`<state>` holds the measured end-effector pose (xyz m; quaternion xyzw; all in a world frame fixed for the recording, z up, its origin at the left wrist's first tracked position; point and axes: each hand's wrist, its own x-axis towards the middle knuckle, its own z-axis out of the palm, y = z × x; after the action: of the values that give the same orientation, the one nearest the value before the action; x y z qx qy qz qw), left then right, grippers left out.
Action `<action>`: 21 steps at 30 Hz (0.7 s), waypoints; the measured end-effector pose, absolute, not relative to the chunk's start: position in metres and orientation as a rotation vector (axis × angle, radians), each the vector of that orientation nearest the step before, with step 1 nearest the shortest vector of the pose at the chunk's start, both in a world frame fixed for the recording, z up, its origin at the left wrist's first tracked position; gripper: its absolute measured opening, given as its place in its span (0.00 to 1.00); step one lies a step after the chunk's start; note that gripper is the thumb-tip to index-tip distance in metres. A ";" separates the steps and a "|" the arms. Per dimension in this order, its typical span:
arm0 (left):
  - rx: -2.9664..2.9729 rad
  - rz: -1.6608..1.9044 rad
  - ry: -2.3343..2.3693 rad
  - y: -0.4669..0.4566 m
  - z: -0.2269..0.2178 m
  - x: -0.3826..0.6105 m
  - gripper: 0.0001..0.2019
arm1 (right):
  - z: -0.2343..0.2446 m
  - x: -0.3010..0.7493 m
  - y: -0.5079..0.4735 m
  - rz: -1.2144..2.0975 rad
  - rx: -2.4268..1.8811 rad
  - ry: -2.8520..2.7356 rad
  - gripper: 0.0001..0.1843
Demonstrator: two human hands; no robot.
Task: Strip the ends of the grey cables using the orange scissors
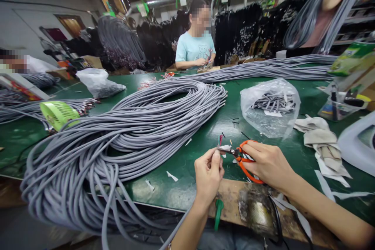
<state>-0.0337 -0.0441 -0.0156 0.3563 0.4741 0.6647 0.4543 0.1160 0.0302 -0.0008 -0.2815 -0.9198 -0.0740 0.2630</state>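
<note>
My left hand [209, 175] is closed around the end of a grey cable, whose thin coloured wires [220, 140] stick up past the fingertips. A strip of white wrapping [225, 147] shows at that cable end. My right hand [268, 162] grips orange-handled scissors [247, 162], with the blades pointing left at the white wrapping, close to my left fingers. Whether the blades are fully closed is hard to see. A large bundle of grey cables [152, 113] lies to the left of my hands and hangs over the table edge.
A clear plastic bag [271, 105] of grey offcuts sits beyond my right hand. A wooden board with a metal device [259, 207] lies at the front edge. Gloves [320, 140] and a plastic bin [342, 105] are at right, a green fan [57, 113] at left. A co-worker [196, 47] sits opposite.
</note>
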 end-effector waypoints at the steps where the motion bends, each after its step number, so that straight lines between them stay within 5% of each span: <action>1: 0.886 1.641 1.173 -0.044 -0.016 -0.034 0.15 | -0.001 0.117 0.030 -0.184 -0.758 -2.491 0.07; 6: 0.929 1.652 1.220 -0.044 -0.014 -0.036 0.15 | -0.007 0.111 0.023 0.114 -0.784 -2.421 0.13; 13: 0.749 1.800 1.228 -0.040 -0.017 -0.043 0.13 | 0.004 0.091 0.020 1.166 -1.009 -1.590 0.20; 16: 0.714 1.827 1.283 -0.040 -0.018 -0.044 0.14 | 0.020 0.095 0.031 1.244 -0.933 -1.205 0.17; 21: 0.752 1.785 1.342 -0.039 -0.014 -0.040 0.12 | 0.020 0.081 0.035 1.279 -0.866 -1.597 0.16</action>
<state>-0.0395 -0.0392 -0.0143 0.2948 0.5262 0.7000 0.3824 0.0813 0.0353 0.0199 -0.3492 -0.6441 0.5158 0.4441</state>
